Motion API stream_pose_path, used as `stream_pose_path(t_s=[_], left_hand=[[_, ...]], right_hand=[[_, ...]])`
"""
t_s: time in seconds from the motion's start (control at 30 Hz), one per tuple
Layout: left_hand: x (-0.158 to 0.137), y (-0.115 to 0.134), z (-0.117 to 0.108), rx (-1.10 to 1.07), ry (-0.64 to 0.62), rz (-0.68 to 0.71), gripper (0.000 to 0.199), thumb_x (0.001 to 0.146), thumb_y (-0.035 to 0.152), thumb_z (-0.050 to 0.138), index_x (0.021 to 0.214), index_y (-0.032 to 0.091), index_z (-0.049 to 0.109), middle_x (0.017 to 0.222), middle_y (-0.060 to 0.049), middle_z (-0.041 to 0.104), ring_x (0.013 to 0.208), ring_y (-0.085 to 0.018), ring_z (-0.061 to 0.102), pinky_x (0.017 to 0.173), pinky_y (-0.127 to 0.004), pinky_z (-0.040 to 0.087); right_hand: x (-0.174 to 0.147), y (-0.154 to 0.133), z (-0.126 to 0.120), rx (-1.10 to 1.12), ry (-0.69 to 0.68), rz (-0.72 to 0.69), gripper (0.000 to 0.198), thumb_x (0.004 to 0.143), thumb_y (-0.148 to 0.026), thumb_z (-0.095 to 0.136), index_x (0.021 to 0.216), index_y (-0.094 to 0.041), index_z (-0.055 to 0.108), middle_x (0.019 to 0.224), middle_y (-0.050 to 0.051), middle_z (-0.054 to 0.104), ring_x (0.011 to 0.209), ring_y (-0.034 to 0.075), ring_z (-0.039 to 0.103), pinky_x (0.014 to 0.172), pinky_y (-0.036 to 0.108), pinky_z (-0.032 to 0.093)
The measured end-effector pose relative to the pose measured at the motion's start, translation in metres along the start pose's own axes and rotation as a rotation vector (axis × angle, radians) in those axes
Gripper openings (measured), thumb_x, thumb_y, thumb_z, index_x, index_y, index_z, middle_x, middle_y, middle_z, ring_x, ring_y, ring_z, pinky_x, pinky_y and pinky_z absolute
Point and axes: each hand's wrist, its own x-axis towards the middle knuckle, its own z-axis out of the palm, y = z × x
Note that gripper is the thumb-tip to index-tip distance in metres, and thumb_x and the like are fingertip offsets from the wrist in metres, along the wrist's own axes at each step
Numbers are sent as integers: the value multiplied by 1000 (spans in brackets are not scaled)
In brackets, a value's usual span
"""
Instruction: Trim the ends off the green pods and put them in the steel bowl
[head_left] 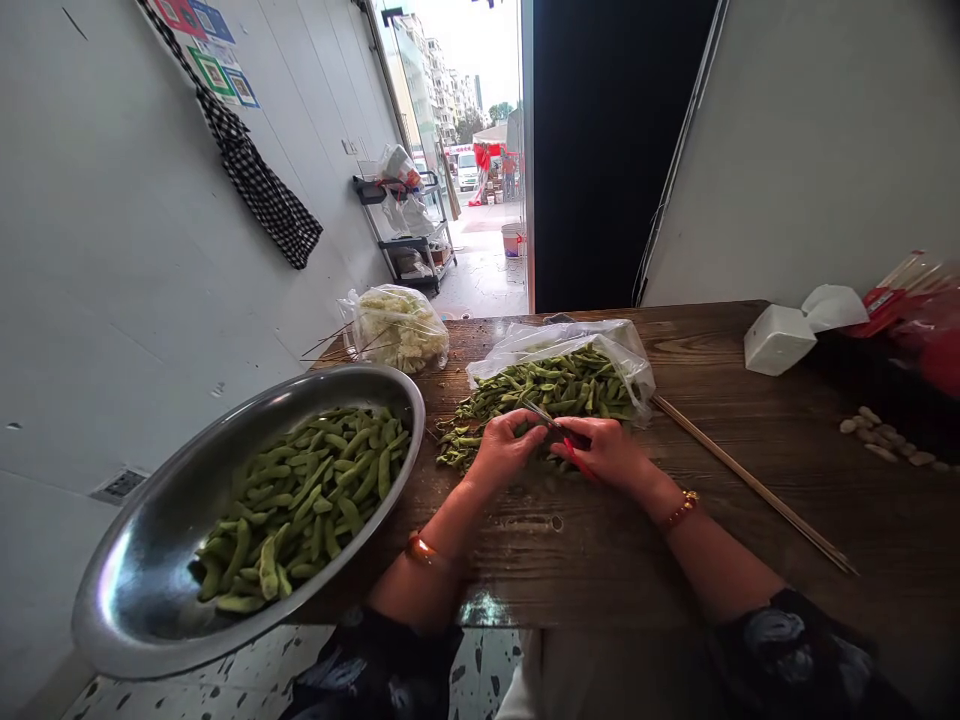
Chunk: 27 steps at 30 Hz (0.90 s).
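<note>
My right hand (604, 450) is closed around a pair of scissors (574, 452) with red handles, the metal blades pointing up and left. Close beside the blades, my left hand (506, 442) is pinched shut; whatever its fingers hold is hidden. Both hands are just in front of a pile of green soybean pods (551, 385), which spills out of a clear plastic bag (630, 350) onto the wooden table (517, 560). To the left, a large steel basin (150, 600) tilts toward me, with many more loose pods (300, 500) inside.
Behind the basin lies a bag of pale cauliflower-like pieces (401, 325). Thin wooden sticks (757, 485) lie right of the pods. Farther right are a white tissue box (780, 340), red packages (930, 310) and small tan pieces (881, 437). A cart (409, 235) stands by the doorway.
</note>
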Motion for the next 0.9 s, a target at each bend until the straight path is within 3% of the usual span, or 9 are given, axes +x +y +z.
stream_pose_path(t_s=[0.1, 0.23, 0.33, 0.47, 0.73, 0.9], left_hand=[[2, -3, -2, -13, 53, -8, 20, 72, 33, 69, 79, 14, 68, 59, 1, 58, 52, -8, 47, 50, -19, 34], [5, -9, -4, -297, 147, -103, 31, 69, 38, 73, 86, 16, 59, 50, 8, 47, 41, -4, 36, 41, -18, 23], [7, -12, -7, -527, 181, -147, 37, 65, 37, 76, 86, 17, 53, 53, 8, 48, 42, -4, 38, 39, -17, 20], [8, -11, -8, -660, 228, -236, 44, 58, 35, 82, 83, 17, 50, 57, 7, 49, 44, -3, 42, 37, -15, 19], [4, -12, 2, -569, 170, -209, 39, 61, 37, 80, 80, 16, 53, 52, 7, 48, 43, -4, 40, 38, -15, 18], [1, -11, 6, -483, 123, -222, 36, 65, 38, 76, 82, 15, 55, 64, 2, 59, 42, -3, 41, 37, -16, 19]], right_hand=[[1, -2, -2, 33, 0, 34, 40, 81, -48, 63, 107, -19, 70, 81, 4, 71, 64, 16, 59, 62, 27, 46], [3, -7, -7, 76, 104, 121, 50, 80, -53, 62, 113, -15, 68, 70, 2, 67, 59, 15, 56, 57, 26, 45], [3, -9, -8, 82, 136, 122, 51, 79, -53, 63, 112, -15, 68, 71, 3, 65, 59, 15, 56, 57, 27, 46], [0, -7, -3, 83, 111, 96, 50, 78, -50, 64, 115, -17, 66, 80, 4, 69, 66, 17, 60, 62, 30, 50], [0, -7, 1, 86, 110, 100, 52, 77, -52, 64, 114, -16, 66, 83, 5, 69, 68, 18, 60, 64, 31, 51], [0, -9, -4, 73, 103, 123, 52, 79, -54, 62, 111, -13, 68, 74, 3, 66, 62, 15, 55, 59, 27, 46]])
